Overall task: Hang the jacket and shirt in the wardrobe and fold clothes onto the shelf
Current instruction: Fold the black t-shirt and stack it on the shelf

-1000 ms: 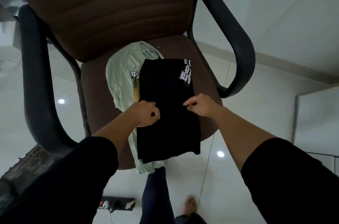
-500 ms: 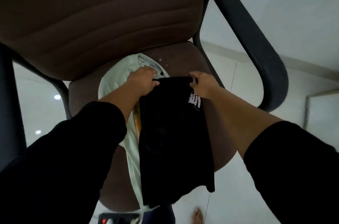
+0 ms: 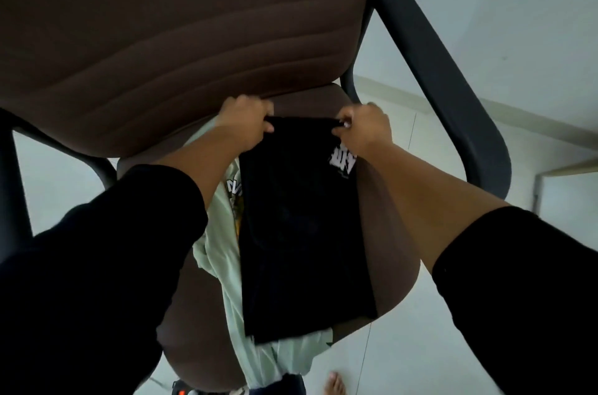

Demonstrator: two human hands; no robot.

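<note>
On the brown padded chair seat (image 3: pixel 391 233) | our left hand (image 3: pixel 246 123) and right hand (image 3: pixel 365 129) had moved from mid-garment to pinch the long black printed T-shirt (image 3: pixel 301 233)'s far edge | lengthwise fold likely next, atop pale green shirt (image 3: pixel 223 265).

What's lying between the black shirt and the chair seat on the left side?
In the head view, a pale green shirt lies under the black shirt, spread on the brown chair seat and sticking out along its left and bottom edges.

Brown chair (image 3: pixel 168 39), dark armrest (image 3: pixel 453 97); pale floor (image 3: pixel 404 356); possibly power strip (image 3: pixel 181 391).
</note>
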